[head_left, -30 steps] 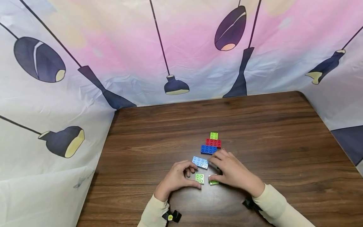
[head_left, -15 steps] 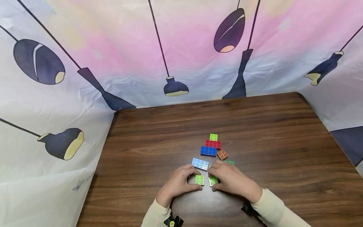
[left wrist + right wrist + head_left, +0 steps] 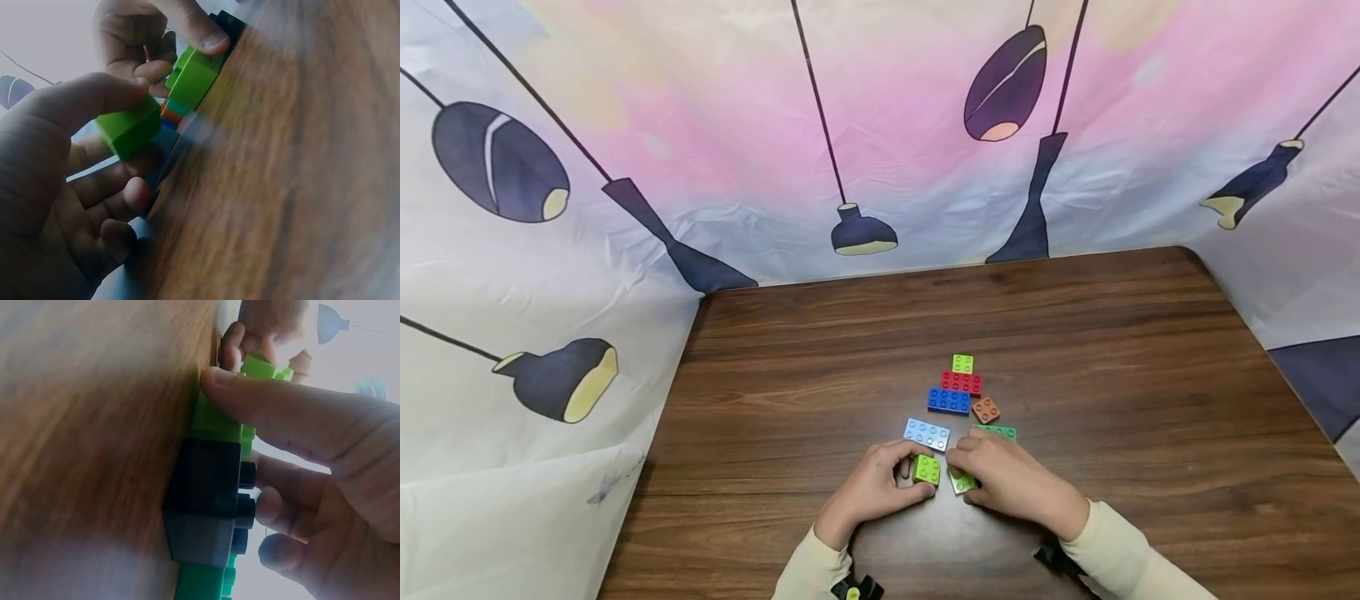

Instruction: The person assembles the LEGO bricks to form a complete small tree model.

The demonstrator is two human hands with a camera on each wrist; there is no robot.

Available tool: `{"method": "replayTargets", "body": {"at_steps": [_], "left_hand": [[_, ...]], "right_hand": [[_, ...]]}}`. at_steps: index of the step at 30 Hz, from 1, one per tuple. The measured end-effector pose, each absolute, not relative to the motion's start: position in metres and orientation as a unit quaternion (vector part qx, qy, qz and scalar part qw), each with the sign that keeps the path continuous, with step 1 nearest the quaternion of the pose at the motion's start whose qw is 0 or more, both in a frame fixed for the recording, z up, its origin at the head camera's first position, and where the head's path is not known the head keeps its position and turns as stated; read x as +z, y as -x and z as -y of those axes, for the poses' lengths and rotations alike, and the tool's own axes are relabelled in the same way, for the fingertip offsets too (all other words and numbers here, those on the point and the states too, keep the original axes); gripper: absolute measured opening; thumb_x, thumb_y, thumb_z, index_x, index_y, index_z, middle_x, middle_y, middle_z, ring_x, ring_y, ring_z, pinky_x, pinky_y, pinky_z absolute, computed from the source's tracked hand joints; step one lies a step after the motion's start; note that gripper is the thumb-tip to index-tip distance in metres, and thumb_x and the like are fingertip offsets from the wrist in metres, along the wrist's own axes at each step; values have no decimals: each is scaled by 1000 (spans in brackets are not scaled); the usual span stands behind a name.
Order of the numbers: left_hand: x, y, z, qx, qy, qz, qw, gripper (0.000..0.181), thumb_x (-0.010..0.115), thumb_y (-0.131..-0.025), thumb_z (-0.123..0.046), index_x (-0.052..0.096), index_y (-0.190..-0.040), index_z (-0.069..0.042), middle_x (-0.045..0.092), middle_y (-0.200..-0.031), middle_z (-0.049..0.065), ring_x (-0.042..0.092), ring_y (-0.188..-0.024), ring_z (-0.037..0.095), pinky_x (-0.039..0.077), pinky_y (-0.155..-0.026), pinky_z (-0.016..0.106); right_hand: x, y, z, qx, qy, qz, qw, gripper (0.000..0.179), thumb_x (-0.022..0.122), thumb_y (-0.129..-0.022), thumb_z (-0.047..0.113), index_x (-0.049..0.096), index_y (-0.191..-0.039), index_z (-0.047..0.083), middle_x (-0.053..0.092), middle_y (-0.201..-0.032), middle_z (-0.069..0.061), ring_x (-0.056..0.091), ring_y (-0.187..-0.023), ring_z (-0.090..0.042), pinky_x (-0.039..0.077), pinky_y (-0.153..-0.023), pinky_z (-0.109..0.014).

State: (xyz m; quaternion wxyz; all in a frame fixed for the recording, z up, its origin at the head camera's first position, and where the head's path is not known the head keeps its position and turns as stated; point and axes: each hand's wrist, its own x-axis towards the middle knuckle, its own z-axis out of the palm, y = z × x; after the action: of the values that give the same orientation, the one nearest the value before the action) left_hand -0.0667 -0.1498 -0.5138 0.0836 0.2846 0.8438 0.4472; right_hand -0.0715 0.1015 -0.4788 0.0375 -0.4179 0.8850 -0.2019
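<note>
My left hand (image 3: 876, 487) pinches a lime green toy building brick (image 3: 927, 469) between thumb and fingers. In the left wrist view this brick (image 3: 131, 128) is raised off the table and tilted. Just to its right, my right hand (image 3: 1015, 482) grips a second lime green brick (image 3: 962, 482), partly covered by the fingers. The right wrist view has that brick (image 3: 215, 419) standing on the table under my thumb, beside a black brick (image 3: 203, 500). A light blue brick (image 3: 927, 434) lies just beyond both hands.
Farther back, a dark blue brick (image 3: 949, 401), a red brick (image 3: 961, 383) and a small lime brick (image 3: 962, 363) line up. An orange-brown brick (image 3: 986, 409) and a partly hidden green brick (image 3: 1000, 432) lie near my right hand. Printed cloth hangs behind the wooden table (image 3: 805, 350).
My right hand has drawn back toward me and taken hold of its lime brick, uncovering the orange-brown and green bricks. My left hand has closed on the other lime brick, lifting and tilting it.
</note>
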Motion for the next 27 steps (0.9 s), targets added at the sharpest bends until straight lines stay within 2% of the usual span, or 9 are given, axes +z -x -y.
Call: {"method": "replayTargets", "body": {"at_steps": [5, 8, 13, 17, 22, 27], "left_hand": [[-517, 68, 149, 463, -280, -838, 68, 30, 86, -87, -17, 75, -115, -12, 58, -84, -10, 53, -73, 7, 45, -65, 19], [-516, 68, 148, 474, -271, -835, 65, 30, 87, -85, -15, 76, -113, -11, 61, -81, -9, 53, -68, 6, 43, -61, 18], [-515, 68, 148, 500, -256, -822, 95, 34, 89, -83, -12, 78, -115, -8, 67, -76, -7, 52, -60, -1, 44, -53, 16], [-515, 68, 149, 517, -251, -810, 119, 37, 88, -84, -10, 77, -120, -5, 68, -76, -5, 53, -60, -2, 46, -53, 16], [-518, 68, 150, 531, -252, -799, 125, 35, 84, -86, -5, 76, -119, -3, 60, -71, -6, 50, -59, -1, 42, -52, 17], [-515, 68, 150, 522, -256, -807, 104, 28, 81, -86, -5, 74, -113, -6, 51, -72, -10, 45, -59, -1, 39, -53, 17]], "right_hand": [[-475, 75, -103, -221, 409, -884, 51, 37, 95, -77, 16, 59, -84, 19, 50, -79, 13, 41, -75, -6, 39, -63, -25], [-473, 78, -105, -233, 396, -887, 53, 37, 94, -80, 17, 56, -83, 19, 48, -77, 11, 39, -71, -5, 37, -61, -24], [-476, 82, -106, -236, 392, -887, 56, 36, 91, -83, 23, 56, -83, 20, 48, -77, 11, 39, -69, -4, 37, -62, -24], [-479, 83, -108, -253, 394, -882, 53, 34, 90, -85, 23, 57, -84, 20, 48, -77, 11, 40, -72, -4, 38, -64, -24], [-482, 86, -111, -300, 385, -871, 49, 29, 88, -88, 22, 60, -86, 20, 50, -79, 10, 41, -72, -3, 37, -63, -22], [-486, 91, -115, -327, 381, -864, 36, 23, 87, -90, 23, 65, -93, 19, 57, -85, 12, 46, -73, -5, 42, -65, -22]]}}
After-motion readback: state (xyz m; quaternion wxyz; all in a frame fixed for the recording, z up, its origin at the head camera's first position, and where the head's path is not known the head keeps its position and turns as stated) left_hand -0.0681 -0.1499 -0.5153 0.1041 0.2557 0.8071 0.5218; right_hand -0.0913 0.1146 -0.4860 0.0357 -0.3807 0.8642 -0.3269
